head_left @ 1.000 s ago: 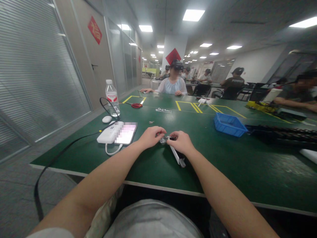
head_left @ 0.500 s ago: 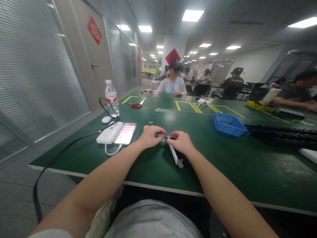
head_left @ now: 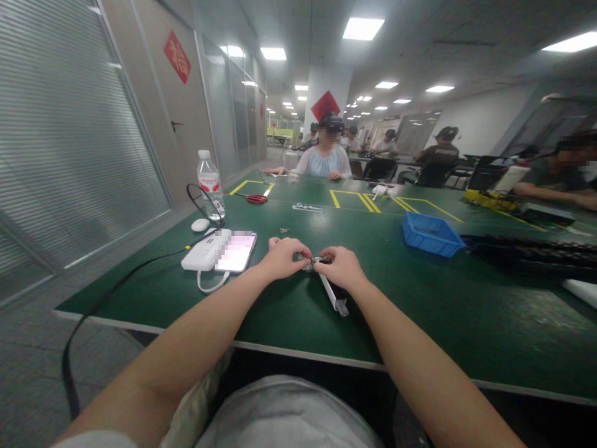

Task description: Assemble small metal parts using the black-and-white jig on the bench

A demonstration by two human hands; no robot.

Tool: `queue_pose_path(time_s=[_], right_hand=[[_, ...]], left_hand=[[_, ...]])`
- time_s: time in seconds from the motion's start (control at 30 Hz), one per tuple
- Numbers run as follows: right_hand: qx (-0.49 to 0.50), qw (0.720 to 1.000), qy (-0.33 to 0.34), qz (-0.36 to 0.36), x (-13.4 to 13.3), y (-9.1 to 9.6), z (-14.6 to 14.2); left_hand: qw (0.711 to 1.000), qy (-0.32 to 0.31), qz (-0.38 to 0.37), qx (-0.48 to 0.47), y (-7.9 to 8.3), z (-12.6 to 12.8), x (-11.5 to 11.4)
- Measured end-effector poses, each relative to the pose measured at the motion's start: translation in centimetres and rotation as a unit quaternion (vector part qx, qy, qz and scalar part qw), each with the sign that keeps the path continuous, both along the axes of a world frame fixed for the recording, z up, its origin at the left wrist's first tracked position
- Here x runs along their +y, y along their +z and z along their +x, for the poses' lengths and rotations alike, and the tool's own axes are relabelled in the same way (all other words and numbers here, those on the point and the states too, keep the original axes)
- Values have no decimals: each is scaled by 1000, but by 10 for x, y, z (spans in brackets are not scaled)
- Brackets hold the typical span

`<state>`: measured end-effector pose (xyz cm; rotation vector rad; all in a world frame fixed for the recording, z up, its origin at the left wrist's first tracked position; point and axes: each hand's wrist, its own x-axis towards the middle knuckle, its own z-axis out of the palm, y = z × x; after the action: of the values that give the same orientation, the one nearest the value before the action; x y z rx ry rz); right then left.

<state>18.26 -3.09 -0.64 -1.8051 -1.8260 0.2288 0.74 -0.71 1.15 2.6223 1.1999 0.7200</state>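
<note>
My left hand is closed in a pinch on a small metal piece, its thumb and forefinger close to my right fingertips. My right hand is closed too, pinching a small metallic part that reaches across between the two hands. Fingers hide most of both pieces, so their exact kind is unclear. Beneath my right hand a long, narrow white and grey channel-shaped bar lies on the green table, pointing toward me.
Left of my hands lie a phone and a white power bank joined by a cable. A water bottle, red-handled scissors, small metal bits and a blue bin stand farther off. A person sits opposite.
My hands stay nearly in place, with slight finger movement at the small metal parts. The near end of the bar has shifted very slightly to the right.
</note>
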Motion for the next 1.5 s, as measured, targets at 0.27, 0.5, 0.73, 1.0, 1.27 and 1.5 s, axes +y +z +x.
queue_pose_path(time_s=[0.27,0.5,0.73,1.0,1.27,1.5], right_hand=[[-1,1000,-3,-2,0,1,0],[-2,1000,0,5,-1,0,1],[-7,1000,0,1,-1,1,0],[-10,1000,-4,3,-1,2,0],[-4,1000,-5,0,-1,1,0],[-2,1000,-8,-6,-1,3,0]], left_hand=[[1000,-12,13,6,-4,-1,2],[1000,-9,22,5,-2,-1,0],[1000,-11,18,5,-3,0,0],[1000,-14,21,-7,-5,0,1],[999,-15,32,-14,-3,1,-3],[1000,-12,27,-6,-4,1,-2]])
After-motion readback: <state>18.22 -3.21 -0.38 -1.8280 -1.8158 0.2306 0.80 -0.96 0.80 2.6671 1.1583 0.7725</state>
